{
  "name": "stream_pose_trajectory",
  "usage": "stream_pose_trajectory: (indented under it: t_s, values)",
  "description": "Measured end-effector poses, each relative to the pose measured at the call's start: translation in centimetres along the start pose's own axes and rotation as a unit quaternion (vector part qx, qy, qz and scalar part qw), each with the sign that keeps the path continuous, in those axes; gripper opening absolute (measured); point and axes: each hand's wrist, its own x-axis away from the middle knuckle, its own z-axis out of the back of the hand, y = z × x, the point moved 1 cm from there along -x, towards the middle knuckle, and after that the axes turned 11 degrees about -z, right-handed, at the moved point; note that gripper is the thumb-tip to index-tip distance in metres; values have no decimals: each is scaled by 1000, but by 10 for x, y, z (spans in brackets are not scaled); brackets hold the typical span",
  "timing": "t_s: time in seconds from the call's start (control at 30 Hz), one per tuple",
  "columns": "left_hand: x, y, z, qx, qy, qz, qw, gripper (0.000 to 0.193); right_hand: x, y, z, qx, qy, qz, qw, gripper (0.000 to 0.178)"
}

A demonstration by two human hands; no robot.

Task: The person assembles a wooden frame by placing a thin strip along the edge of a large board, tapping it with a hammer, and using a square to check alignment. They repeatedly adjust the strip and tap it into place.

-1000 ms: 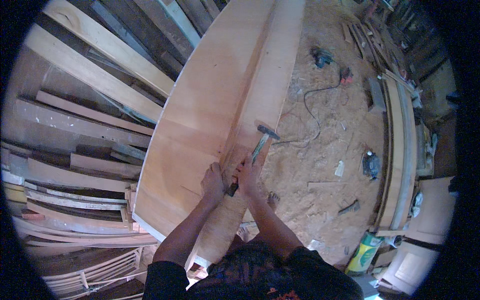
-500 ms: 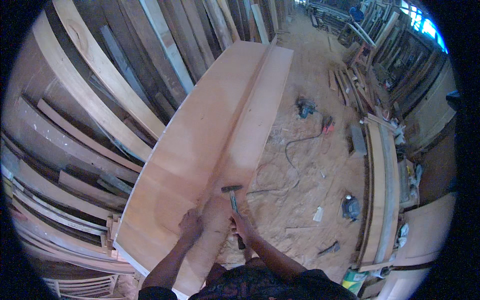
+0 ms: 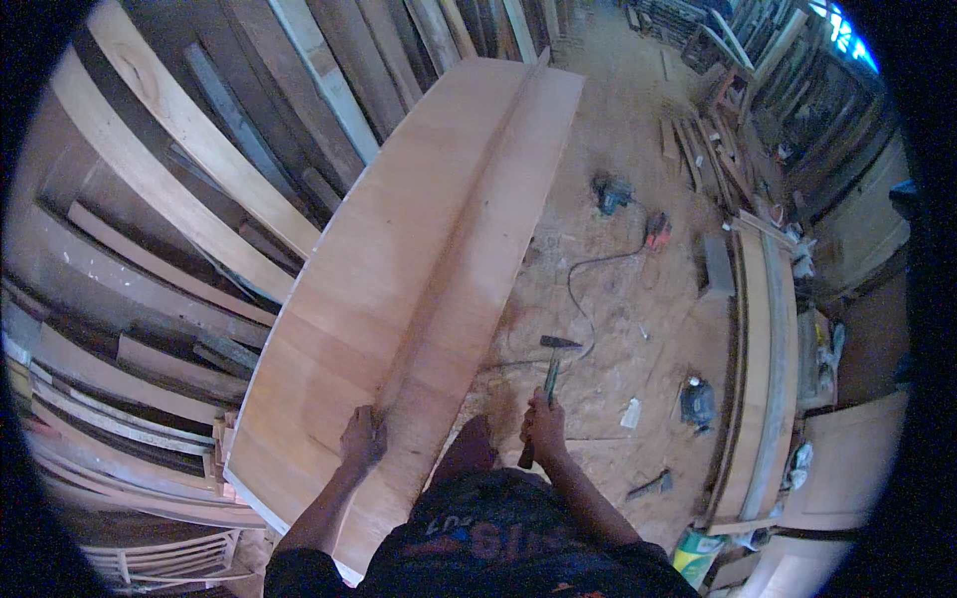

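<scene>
A large, thin reddish-brown wood panel (image 3: 369,269) slopes away from me, with a long narrow wooden strip (image 3: 467,206) running lengthwise along it. My left hand (image 3: 363,439) rests on the near part of the panel, beside the strip, with its fingers curled together. Whatever they pinch, if anything, is too small to make out. To the right of the panel, my right hand (image 3: 543,429) is wrapped round the handle of a hammer (image 3: 551,371). The hammer is held upright, its dark head above the sandy floor and away from the panel.
Many boards (image 3: 189,149) lean along the left side. On the dusty floor lie a blue power tool (image 3: 611,194), a red plug end (image 3: 657,231) with a dark cord, another dark tool (image 3: 697,405) and a second hammer-like tool (image 3: 651,484). Long planks (image 3: 763,389) line the right.
My right hand has swung the hammer off the panel, rightward and slightly up, over the floor. My left hand has slid a little left and nearer along the panel.
</scene>
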Motion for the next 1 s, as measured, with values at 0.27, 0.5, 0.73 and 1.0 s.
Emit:
stream_pose_trajectory:
  t_s: [0.27,0.5,0.73,1.0]
  values:
    - [-175,53,8,11,136,-182,974,57,-69,-55,-46,103,44,174,978,39]
    - [-279,90,5,30,6,-61,998,38,-85,-103,-136,-67,-48,-148,986,42]
    - [-274,96,10,2,-37,-19,999,26,-91,-119,-195,-171,-137,-235,947,38]
    - [-272,104,15,9,-39,-8,999,24,-88,-125,-182,-181,-123,-229,948,35]
